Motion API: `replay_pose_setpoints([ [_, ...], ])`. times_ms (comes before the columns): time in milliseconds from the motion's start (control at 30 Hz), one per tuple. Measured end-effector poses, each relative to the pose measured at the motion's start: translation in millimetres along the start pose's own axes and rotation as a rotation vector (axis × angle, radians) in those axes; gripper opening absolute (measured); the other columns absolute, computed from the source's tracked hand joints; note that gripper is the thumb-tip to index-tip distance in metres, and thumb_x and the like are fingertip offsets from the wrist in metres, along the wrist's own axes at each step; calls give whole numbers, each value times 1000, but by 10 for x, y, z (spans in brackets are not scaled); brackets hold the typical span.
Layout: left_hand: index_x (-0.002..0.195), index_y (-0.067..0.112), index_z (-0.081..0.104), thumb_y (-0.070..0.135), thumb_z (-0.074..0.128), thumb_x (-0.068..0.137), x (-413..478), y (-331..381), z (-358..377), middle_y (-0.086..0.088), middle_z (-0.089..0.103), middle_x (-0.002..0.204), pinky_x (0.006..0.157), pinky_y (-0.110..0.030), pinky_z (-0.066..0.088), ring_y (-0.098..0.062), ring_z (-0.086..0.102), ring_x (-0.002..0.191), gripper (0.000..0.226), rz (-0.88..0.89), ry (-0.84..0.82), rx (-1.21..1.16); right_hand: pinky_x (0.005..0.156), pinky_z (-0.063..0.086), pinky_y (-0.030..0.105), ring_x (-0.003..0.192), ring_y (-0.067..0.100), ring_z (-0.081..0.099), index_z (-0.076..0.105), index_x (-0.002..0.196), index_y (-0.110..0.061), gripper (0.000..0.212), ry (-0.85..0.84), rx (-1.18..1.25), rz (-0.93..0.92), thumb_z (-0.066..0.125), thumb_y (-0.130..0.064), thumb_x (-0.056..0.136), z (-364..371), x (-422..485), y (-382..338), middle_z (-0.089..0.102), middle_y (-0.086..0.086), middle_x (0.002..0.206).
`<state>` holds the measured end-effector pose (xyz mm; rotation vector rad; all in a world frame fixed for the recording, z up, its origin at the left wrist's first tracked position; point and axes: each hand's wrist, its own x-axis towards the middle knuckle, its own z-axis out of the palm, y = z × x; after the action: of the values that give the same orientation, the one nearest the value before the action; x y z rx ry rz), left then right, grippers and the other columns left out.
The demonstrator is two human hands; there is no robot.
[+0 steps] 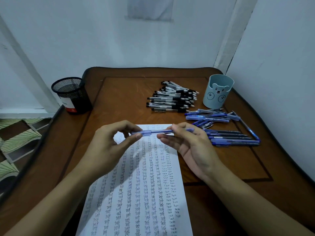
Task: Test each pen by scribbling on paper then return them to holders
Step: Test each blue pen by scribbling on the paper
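Two holders are seen on the counter (127, 99): one black mesh holder (71, 94) and one pale blue holder (217, 92) with a bear face. One sheet of paper (141, 193) is laid out, and one blue pen (153, 132) is held above it by two hands, the left hand (109, 147) and the right hand (192, 147). The black-gripped clear pens (172, 99) are heaped in one pile, too overlapped to be counted exactly though well over a dozen are shown, and more than ten further blue pens (233, 141) are scattered in two loose groups.
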<state>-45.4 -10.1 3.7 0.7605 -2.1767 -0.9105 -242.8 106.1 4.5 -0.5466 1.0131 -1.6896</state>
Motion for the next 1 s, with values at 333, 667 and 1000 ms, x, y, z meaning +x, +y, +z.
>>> replay_pose_setpoints([
  [333, 92, 32, 75, 39, 71, 87, -33, -72, -46, 1, 72, 89, 74, -55, 50, -23, 65, 87, 10, 23, -1, -52, 66, 60, 25, 67, 23, 71, 70, 89, 10, 25, -20, -181, -10, 75, -8, 74, 22, 142, 20, 71, 22, 77],
  [667, 97, 41, 69, 58, 62, 94, 15, -316, -96, 24, 68, 96, 80, -60, 45, -8, 64, 87, 18, 20, -1, 117, 72, 60, 30, 76, 11, 72, 80, 89, -9, 11, -96, -1010, -289, 85, -14, 80, -29, 366, 79, 76, 1, 81],
  [1000, 125, 49, 53, 76, 34, 91, -94, -722, -423, 32, 54, 124, 97, -41, 23, 8, 41, 124, 48, -25, -139, 517, 80, 50, 22, 91, 6, 60, 74, 107, -10, 17, -146, -1364, -591, 65, -2, 95, 59, 883, 29, 70, -2, 99],
])
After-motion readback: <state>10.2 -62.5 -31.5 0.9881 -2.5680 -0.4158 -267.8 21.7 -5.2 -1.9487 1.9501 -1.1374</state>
